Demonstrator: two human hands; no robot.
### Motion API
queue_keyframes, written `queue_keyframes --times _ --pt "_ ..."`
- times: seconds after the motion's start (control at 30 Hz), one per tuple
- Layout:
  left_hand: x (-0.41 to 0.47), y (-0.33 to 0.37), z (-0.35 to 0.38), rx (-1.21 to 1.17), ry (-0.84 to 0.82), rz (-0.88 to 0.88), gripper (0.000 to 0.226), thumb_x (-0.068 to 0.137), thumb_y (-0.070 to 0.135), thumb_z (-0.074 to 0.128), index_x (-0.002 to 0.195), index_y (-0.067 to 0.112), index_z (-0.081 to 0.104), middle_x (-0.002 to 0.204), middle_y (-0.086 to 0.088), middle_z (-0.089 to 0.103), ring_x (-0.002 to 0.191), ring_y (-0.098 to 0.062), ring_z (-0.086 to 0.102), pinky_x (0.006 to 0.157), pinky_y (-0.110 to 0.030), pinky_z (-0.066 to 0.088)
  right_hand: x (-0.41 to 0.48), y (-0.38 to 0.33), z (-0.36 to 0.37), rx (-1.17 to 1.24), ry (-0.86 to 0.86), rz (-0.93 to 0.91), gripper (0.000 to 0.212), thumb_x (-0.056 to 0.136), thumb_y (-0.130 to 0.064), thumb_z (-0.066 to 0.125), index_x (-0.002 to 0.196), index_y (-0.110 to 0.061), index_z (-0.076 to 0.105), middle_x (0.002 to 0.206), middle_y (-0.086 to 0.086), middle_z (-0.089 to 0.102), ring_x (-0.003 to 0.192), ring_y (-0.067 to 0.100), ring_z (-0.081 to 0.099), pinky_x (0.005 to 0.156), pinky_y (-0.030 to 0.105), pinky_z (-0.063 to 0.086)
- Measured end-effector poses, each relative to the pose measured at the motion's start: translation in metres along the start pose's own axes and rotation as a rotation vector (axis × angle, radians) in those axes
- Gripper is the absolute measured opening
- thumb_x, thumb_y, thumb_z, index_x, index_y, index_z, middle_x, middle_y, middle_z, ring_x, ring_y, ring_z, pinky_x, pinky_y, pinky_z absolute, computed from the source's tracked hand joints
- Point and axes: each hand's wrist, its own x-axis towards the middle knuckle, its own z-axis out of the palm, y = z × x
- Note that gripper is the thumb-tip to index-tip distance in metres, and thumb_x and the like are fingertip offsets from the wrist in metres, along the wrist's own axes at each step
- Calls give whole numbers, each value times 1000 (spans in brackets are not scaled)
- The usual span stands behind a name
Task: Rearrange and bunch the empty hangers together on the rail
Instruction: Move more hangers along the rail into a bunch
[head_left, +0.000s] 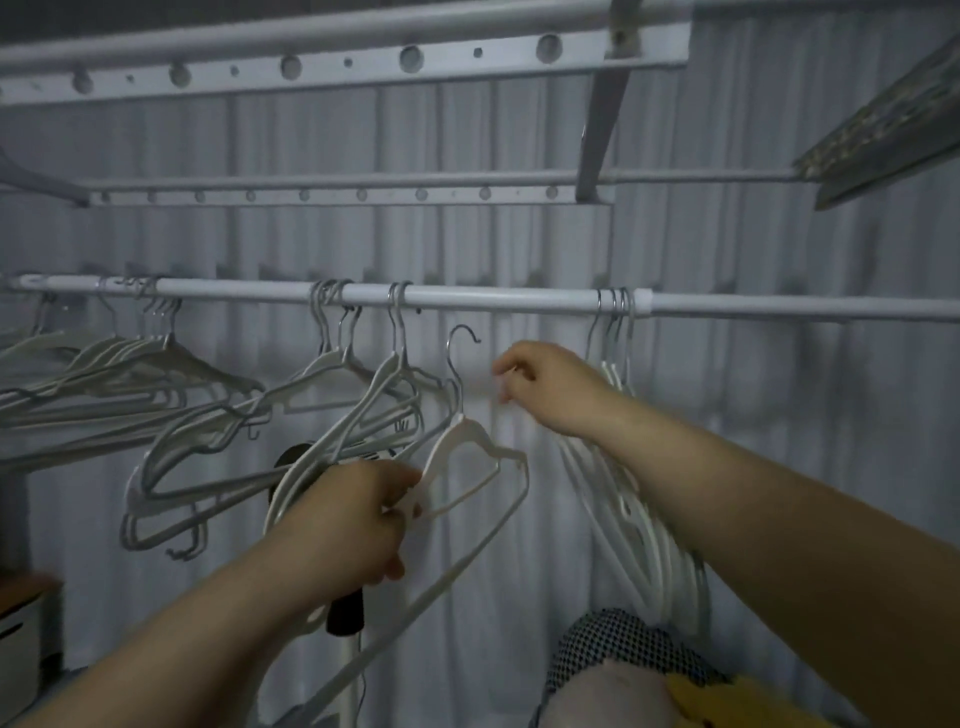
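The left hand (358, 519) curls its fingers round the shoulder of a white plastic hanger with a metal hook (467, 441). The hook stands free just below the white metal rail (467, 300). The right hand (556, 387) reaches with bent fingers beside a bunch of white hangers (644, 530) hooked on the rail; blur hides whether it grips anything. More pale hangers (332, 364) hang in clusters on the rail to the left. Behind runs a grey corrugated wall (519, 234).

Two hands (358, 519) (550, 387), one unhooked hanger (441, 452), three rails (467, 300) (363, 180) (363, 28)
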Motion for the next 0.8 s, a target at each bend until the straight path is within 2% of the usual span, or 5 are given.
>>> queue_keyframes --times 0.1,0.17,0.23,0.33,0.8 --pt "17 12 -2 95 73 21 34 84 -3 41 89 23 62 66 3 62 56 -11 65 55 -24 52 13 27 -26 -348 250 -90 35 91 -11 43 124 -11 54 134 9 51 124 25 43 104 28 28" --pt "29 23 -2 187 119 51 30 85 -1 44 97 16 65 71 3 64 60 -6 61 48 -13 43 21 44 -42 -469 339 -109 41 91 -12 44 132 -12 46 144 6 39 133 23 30 109 27 14" --pt "39 35 0 245 153 72 32 84 -2 49 108 13 63 86 -3 68 71 -14 61 57 -18 45 29 57 -51 -514 361 -82 48 91 -14 45 139 -15 37 151 5 27 139 23 19 113 29 7" --pt "52 50 7 262 160 78 35 84 -3 51 114 12 60 100 -10 67 90 -24 64 72 -30 52 37 69 -53 -551 331 -53 53 92 -17 42 143 -17 27 153 4 23 141 23 16 116 35 3" --pt "79 60 40 237 89 110 26 86 -2 42 103 8 58 100 -15 68 91 -27 66 76 -32 51 41 78 -45 -588 326 -131 59 92 -20 43 145 -17 19 155 0 16 143 23 9 117 38 -4"
